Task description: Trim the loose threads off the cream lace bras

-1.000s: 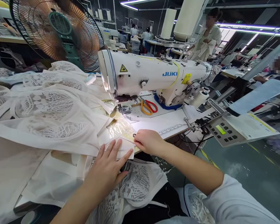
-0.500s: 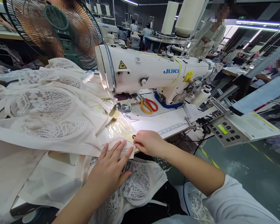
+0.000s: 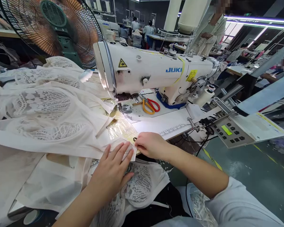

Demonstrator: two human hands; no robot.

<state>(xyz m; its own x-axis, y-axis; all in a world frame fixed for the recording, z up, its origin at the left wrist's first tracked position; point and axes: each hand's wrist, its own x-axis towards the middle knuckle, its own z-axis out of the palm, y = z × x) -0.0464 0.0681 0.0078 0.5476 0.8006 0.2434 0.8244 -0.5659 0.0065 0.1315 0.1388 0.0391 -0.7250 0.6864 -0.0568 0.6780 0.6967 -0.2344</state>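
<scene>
My left hand (image 3: 113, 164) lies with spread fingers on the end of a white bra band (image 3: 130, 151) at the table's front edge. Beside it, my right hand (image 3: 150, 145) is closed in a pinch at that end; whatever sits between thumb and fingers is hidden. A small black piece (image 3: 135, 139) shows just beyond the right fingertips. White lace bras (image 3: 47, 104) are heaped to the left, and another lace cup (image 3: 140, 183) hangs below the edge. Behind my hands stands a white sewing machine (image 3: 142, 66), its presser foot (image 3: 125, 108) above the yellowish taped surface (image 3: 119, 126).
Scissors (image 3: 148, 106) with orange and red handles lie under the machine arm. A fan (image 3: 54, 28) stands at the back left. To the right are a control panel (image 3: 232, 130) and thread cones (image 3: 207, 94). A bin (image 3: 198, 201) of scraps stands below. Other people work behind.
The view has shifted slightly. Both hands keep nearly the same place on the bra band. A person standing behind the machine has moved their arms a little.
</scene>
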